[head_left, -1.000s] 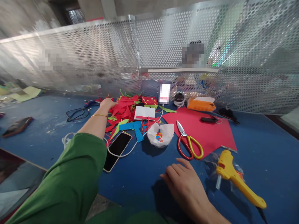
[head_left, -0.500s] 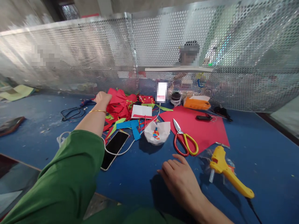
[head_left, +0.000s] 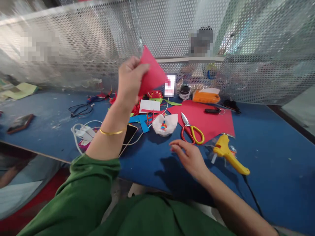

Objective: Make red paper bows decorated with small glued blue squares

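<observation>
My left hand point(head_left: 131, 75) is raised above the table, thumb and fingers pinching a piece of red paper point(head_left: 154, 73). Beneath it lies a pile of red paper scraps point(head_left: 113, 100), partly hidden by my wrist. My right hand point(head_left: 185, 154) hovers low over the blue table with loosely bent fingers and nothing in them. Closest to that hand are scissors point(head_left: 190, 129) with one red and one yellow handle, resting on a large red sheet point(head_left: 218, 119). A small white paper-lined bowl point(head_left: 164, 126) with bits of colour inside stands left of the scissors.
A yellow glue gun point(head_left: 228, 155) with a black cord lies at the right. Blue paper strips point(head_left: 140, 121), a white card point(head_left: 149, 106), and a partly covered phone point(head_left: 129, 136) with a white cable are around the middle. A perforated metal screen point(head_left: 93, 49) runs along the back; a person sits behind it.
My left hand has lifted from the scrap pile, up and to the right, with a red paper piece in its fingers. My right hand has shifted slightly and turned.
</observation>
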Available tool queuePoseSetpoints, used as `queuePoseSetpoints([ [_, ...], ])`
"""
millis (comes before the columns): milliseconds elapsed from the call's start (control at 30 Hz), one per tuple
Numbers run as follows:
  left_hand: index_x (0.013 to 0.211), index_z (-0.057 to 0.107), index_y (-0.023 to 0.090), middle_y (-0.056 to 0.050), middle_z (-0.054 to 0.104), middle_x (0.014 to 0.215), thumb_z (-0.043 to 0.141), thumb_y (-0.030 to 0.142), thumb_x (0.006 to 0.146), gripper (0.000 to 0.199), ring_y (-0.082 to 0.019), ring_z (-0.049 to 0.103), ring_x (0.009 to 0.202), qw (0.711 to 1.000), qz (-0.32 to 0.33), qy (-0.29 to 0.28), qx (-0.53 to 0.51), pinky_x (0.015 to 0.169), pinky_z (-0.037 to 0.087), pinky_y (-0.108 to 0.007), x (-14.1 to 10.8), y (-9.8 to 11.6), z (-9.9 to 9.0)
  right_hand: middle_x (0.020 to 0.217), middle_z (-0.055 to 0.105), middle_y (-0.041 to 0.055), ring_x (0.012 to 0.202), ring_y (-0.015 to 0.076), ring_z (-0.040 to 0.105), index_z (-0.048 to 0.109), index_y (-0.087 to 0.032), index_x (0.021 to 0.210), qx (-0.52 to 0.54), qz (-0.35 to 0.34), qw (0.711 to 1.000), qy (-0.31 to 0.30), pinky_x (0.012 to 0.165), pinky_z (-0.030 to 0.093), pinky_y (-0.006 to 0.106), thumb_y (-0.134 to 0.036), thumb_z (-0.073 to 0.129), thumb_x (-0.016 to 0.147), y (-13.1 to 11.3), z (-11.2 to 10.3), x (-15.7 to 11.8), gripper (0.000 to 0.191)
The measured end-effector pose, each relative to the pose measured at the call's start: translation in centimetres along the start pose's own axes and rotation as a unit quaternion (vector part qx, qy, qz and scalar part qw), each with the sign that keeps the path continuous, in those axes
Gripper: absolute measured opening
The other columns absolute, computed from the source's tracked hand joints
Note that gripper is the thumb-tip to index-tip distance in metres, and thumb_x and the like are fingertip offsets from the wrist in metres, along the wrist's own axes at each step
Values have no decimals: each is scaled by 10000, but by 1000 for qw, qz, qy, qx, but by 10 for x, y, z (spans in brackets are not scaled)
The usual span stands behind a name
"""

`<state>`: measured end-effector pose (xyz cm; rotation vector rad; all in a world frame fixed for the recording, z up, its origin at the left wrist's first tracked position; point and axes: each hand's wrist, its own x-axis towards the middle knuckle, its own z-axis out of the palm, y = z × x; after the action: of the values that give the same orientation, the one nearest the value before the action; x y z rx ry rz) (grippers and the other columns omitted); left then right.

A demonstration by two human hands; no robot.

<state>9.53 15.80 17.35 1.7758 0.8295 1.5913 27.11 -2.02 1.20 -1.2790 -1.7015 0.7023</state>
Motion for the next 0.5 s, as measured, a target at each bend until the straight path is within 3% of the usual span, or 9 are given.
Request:
queuePoseSetpoints([
  [33,741,472,218,49,470,681,644,310,877,238,-93,409,627,1000,-4,-16,-13,568,356,-261,-22,9,15,919,748,57,844,215,703,659,-241,1027,109,25,994,17,789,531,369,-589,486,936,-2,-4,2,399],
  [100,712,490,212,37,502,662,694,344,842,275,-109,457,622,996,-33,-69,-50,555,379,-264,-67,25,37,1055,750,78,971,247,711,643,-250,1106,296,41,953,49,901,534,424,-722,535,829,-8,-11,6,558],
  [200,714,490,200,46,508,662,677,282,843,242,-100,463,615,989,-81,-92,-80,572,389,-245,-121,37,50,1083,748,76,1056,270,695,664,-275,981,440,46,891,96,927,542,454,-834,570,701,-20,-22,9,632],
  [267,684,476,194,54,472,644,686,263,837,268,-87,421,595,989,-98,-93,-61,569,366,-238,-147,36,49,1015,760,55,1019,253,705,669,-278,883,477,51,866,139,855,576,419,-784,626,702,-26,-29,8,540],
  [333,680,480,192,58,454,644,690,266,839,273,-85,419,604,989,-120,-76,-47,581,366,-235,-167,29,43,902,767,24,903,219,725,670,-265,793,480,79,853,188,768,594,364,-625,737,708,-29,-33,7,376],
  [433,695,533,188,52,525,653,708,290,829,243,-88,469,606,982,-174,-50,-58,588,396,-235,-190,13,32,817,766,-18,719,171,716,700,-252,779,457,127,846,242,675,595,326,-359,846,648,-26,-35,2,224],
  [500,740,615,181,24,627,708,752,316,790,199,-111,559,653,971,-216,-77,-71,633,458,-254,-198,3,24,800,767,-29,675,154,700,731,-254,807,432,136,852,262,664,590,324,-277,847,643,-23,-34,-2,203],
])
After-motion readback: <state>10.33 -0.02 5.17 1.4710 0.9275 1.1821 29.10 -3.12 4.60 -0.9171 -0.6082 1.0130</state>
